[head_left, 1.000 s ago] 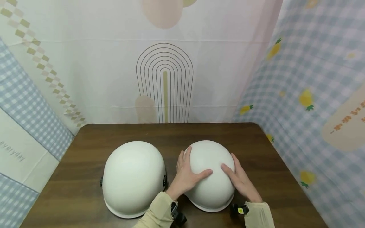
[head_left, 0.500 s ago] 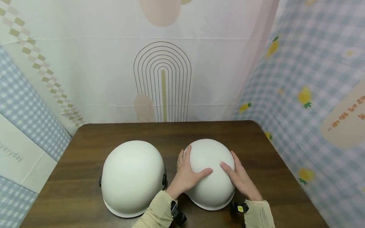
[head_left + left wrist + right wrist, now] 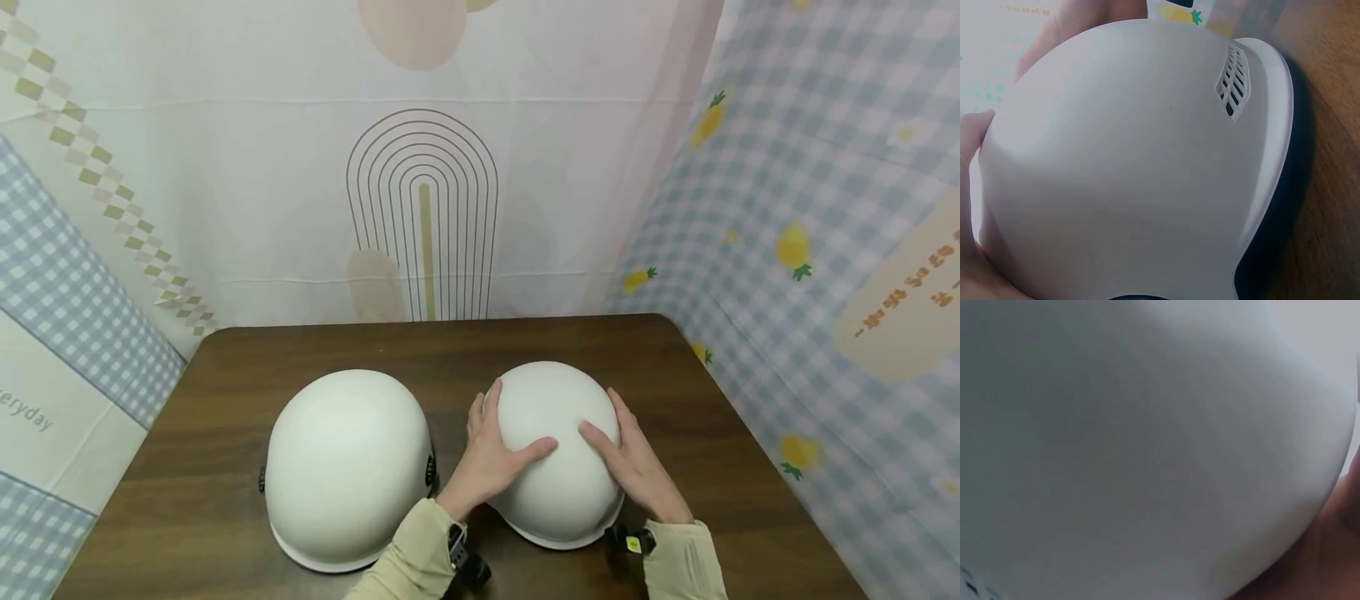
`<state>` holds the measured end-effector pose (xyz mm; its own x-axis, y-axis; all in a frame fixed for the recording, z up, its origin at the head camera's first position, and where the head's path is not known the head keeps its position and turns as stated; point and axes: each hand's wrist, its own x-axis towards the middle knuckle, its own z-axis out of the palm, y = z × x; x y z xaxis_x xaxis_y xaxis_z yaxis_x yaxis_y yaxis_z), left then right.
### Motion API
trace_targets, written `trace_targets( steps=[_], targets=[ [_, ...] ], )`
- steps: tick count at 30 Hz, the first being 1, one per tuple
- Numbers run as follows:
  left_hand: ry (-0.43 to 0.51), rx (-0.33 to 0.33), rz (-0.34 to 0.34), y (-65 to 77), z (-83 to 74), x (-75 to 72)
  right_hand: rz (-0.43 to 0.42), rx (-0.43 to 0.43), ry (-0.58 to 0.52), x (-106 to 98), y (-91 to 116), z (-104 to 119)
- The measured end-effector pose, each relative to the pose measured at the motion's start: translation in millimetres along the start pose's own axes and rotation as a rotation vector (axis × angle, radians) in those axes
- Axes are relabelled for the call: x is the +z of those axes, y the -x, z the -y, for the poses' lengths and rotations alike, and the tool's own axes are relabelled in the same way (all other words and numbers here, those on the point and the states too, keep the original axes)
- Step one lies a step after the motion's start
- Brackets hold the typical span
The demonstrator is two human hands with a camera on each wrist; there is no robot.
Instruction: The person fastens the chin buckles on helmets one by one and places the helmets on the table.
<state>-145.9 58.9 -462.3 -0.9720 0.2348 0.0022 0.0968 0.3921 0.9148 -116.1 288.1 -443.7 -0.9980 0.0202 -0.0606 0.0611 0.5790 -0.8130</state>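
Two white helmets rest dome up on the table. In the head view my left hand [image 3: 491, 458] lies on the left side of the right-hand helmet [image 3: 558, 492], its thumb across the dome. My right hand [image 3: 637, 467] holds the same helmet from the right, thumb on top and fingers down the far side. A slotted vent [image 3: 1233, 84] and the curved brim show in the left wrist view. The white shell [image 3: 1147, 456] fills most of the right wrist view. To the left stands the other helmet [image 3: 345, 467], untouched, with black fittings at its sides.
The brown wooden table [image 3: 300, 346] has rounded far corners. Behind it hangs a pale patterned cloth [image 3: 262, 167], and a blue checked cloth [image 3: 750, 208] hangs at the right. Black wrist cameras sit at both cuffs, the left one [image 3: 472, 571] near the table.
The right-hand helmet has turned slightly between my hands, its brim shifting a little to the right. My hands keep their hold. The head view has drifted slightly.
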Motion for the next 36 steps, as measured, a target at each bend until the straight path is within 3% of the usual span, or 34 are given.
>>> trace_targets(
  steps=[20,36],
  targets=[
    [0.077,-0.026,0.029,-0.3,-2.3,-2.7,-0.005,0.034,0.107,-12.3,1.2,17.0],
    [0.111,-0.014,0.058,0.5,-1.8,-4.4,-0.043,0.002,0.16,-17.1,6.6,28.1]
  ],
)
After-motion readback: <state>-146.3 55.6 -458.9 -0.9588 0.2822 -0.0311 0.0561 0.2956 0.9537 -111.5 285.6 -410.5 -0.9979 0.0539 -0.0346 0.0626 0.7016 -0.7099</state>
